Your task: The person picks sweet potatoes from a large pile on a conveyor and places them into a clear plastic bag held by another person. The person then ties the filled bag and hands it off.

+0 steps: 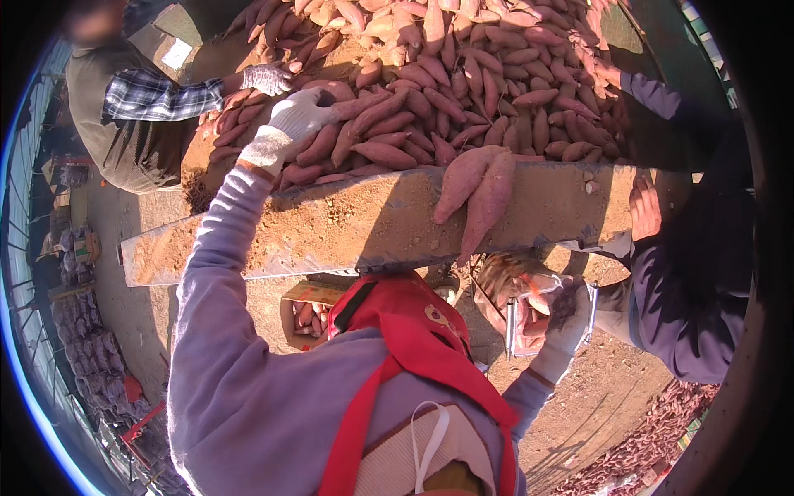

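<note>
My left hand (302, 113), in a white knit glove, reaches onto a heap of sweet potatoes (388, 127). Its fingers are at the end of one sweet potato (363, 105); whether they grip it is not plain. Low on the right, my right hand (567, 313), in a dirt-darkened glove, is beside a metal-framed holder (510, 328) with a clear bag of sweet potatoes (533, 325). Its fingers are partly hidden in shadow. Two large sweet potatoes (487, 192) lie side by side across the soil-covered metal ledge (322, 217) between my arms.
A co-worker in a plaid sleeve (161, 96) reaches into the heap at left. Another person in dark clothes (688, 297) is at right, one hand (645, 208) on the ledge. A cardboard box (288, 322) of sweet potatoes stands below the ledge. More sweet potatoes (639, 434) cover the ground lower right.
</note>
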`<state>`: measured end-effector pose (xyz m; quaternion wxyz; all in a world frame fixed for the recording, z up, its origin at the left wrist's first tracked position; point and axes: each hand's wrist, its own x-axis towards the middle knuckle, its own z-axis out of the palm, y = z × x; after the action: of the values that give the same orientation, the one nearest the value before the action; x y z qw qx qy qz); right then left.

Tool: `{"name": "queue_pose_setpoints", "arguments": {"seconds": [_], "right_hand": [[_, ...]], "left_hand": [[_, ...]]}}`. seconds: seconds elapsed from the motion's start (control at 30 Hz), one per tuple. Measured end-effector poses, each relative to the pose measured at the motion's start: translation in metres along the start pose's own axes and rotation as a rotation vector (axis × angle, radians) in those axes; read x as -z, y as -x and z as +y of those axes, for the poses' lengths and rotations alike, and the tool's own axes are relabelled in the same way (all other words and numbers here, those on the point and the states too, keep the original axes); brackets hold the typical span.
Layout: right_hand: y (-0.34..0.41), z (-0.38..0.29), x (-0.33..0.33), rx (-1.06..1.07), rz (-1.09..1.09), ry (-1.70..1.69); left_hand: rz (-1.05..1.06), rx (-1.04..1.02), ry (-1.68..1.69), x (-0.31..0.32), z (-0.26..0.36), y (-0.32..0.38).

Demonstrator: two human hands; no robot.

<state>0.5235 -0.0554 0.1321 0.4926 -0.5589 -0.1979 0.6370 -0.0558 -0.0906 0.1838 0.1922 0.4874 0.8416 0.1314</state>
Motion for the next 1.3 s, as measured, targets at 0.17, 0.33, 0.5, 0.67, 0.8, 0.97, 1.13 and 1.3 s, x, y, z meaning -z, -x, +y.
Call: {"name": "queue_pose_setpoints", "arguments": {"seconds": [0.17,0.33,0.5,0.67,0.8,0.97,1.13,1.3], "right_hand": [[0.015,-0.008,-0.064,0.074,-0.05,0.104],[0.032,0.009,-0.091,0.01,0.108,0.144],[0.036,0.022,-0.092,0.003,0.075,0.021],[0.042,0.005,-0.084,0.079,-0.004,0.014],[0.056,-0.016,-0.094,0.09,-0.256,-0.073],[0.082,-0.015,-0.129,0.159,-0.62,-0.022],[0.103,0.001,-0.109,0.378,-0.64,0.144],[0.132,0.023,-0.005,-0.163,-0.307,-0.244]], "left_hand": [[-0.278,-0.031,-0.275,-0.079,-0.021,-0.104],[-0.359,0.063,-0.374,-0.131,-0.013,-0.131],[-0.332,-0.015,-0.297,-0.134,-0.028,-0.127],[-0.229,0.297,0.192,-0.098,-0.025,-0.128],[-0.245,0.037,1.474,-0.014,-0.003,-0.113],[-0.211,-0.245,1.386,0.023,0.115,0.024],[-0.993,-0.242,1.578,-0.05,0.262,0.129],[-1.067,0.209,1.152,-0.159,0.306,0.177]]}}
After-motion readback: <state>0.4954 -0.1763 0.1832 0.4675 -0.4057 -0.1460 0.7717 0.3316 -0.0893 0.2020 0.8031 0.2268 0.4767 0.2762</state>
